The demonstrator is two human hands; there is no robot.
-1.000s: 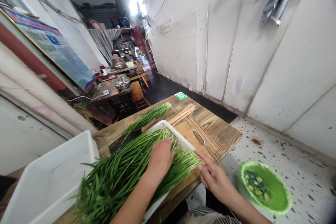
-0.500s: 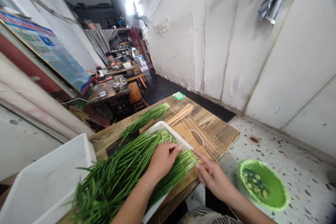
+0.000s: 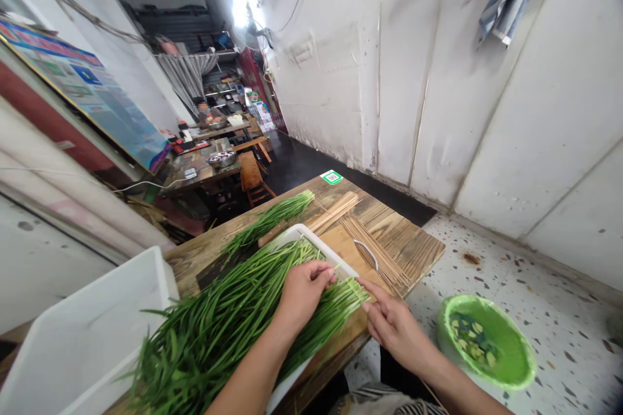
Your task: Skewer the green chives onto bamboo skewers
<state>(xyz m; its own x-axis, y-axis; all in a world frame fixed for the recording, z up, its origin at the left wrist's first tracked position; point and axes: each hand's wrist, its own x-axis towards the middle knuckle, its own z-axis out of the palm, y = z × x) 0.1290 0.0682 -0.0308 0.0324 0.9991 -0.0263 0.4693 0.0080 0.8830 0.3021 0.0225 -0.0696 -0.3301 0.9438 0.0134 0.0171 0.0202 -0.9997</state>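
Note:
A large heap of green garlic chives (image 3: pixel 214 311) lies across a white tray (image 3: pixel 344 263), pale stem ends toward the right. My left hand (image 3: pixel 304 292) is above the heap, thumb and fingertips pinched together on a chive whose pale end shows beyond them. At the cut ends of the bundle, my right hand (image 3: pixel 389 321) grips stems between thumb and curled fingers, its index finger along the top. A wooden cutting board (image 3: pixel 341 243) with a metal handle lies under and beside the tray.
Beyond the tray lie a smaller chive bundle (image 3: pixel 277 217), a wooden-handled knife (image 3: pixel 271 233) and thin bamboo skewers (image 3: pixel 377 253). A white bin (image 3: pixel 92 331) stands at left. On the floor at right sits a green basin (image 3: pixel 511 350). A person (image 3: pixel 207 113) sits at a far table.
My left hand has shifted very slightly, its fingers curling a little more at the pinch. The right hand and the chives look the same.

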